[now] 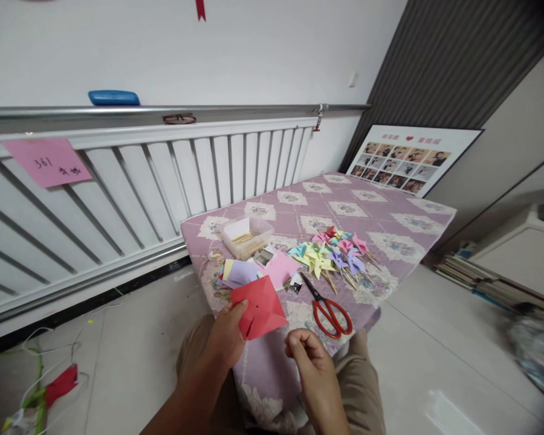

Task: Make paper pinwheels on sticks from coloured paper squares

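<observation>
My left hand pinches a folded red paper square by its lower left edge, holding it just above the near end of the low table. My right hand hovers to the right of the paper with its fingers curled and thumb against forefinger; whether anything is in them I cannot make out. Red-handled scissors lie on the cloth just beyond my right hand. A heap of finished paper pinwheels on sticks lies further out.
Loose coloured paper sheets and a clear plastic box of sticks sit at the table's left end. A white radiator with a pink note lines the wall. A framed photo board leans at the back. Books lie on the floor at right.
</observation>
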Available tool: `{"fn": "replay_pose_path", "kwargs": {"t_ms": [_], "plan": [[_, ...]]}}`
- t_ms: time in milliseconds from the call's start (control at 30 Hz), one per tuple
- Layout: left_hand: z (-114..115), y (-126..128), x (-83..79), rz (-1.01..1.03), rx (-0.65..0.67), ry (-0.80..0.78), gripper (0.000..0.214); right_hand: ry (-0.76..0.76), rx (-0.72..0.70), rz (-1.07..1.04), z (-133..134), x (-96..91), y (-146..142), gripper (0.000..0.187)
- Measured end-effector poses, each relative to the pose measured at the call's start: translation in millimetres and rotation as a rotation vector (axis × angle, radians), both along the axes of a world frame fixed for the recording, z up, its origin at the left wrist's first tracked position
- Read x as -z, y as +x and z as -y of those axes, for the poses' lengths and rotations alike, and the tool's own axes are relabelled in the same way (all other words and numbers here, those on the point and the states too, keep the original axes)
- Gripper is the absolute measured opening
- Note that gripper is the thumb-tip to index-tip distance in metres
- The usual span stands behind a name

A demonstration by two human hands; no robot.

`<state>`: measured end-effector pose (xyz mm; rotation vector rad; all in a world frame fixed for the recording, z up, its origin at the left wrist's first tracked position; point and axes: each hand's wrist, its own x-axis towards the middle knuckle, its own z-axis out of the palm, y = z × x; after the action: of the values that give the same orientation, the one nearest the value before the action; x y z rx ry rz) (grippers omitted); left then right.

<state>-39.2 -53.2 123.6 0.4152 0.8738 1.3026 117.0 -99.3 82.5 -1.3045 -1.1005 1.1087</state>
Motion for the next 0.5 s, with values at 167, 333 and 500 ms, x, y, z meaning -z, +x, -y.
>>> {"fn": "replay_pose_path", "kwargs": {"t_ms": [167, 333, 500], "plan": [[4.1, 4.5, -2.7, -0.004, -0.003, -0.029, 0.017, 0.141, -0.065, 0.118, 3.9, 3.8, -11.3, 0.012], [13.9, 2.4, -26.4, -0.125, 0.042, -0.052, 0.01, 0.245, -0.109, 0.237, 4.2, 12.9, -19.0, 0.031], [17.5, 6.0, -32.9, -0.305, 0.07, -0.035, 0.01, 0.278, -0.046, 0.323, 1.0, 10.2, -18.9, 0.028]]}}
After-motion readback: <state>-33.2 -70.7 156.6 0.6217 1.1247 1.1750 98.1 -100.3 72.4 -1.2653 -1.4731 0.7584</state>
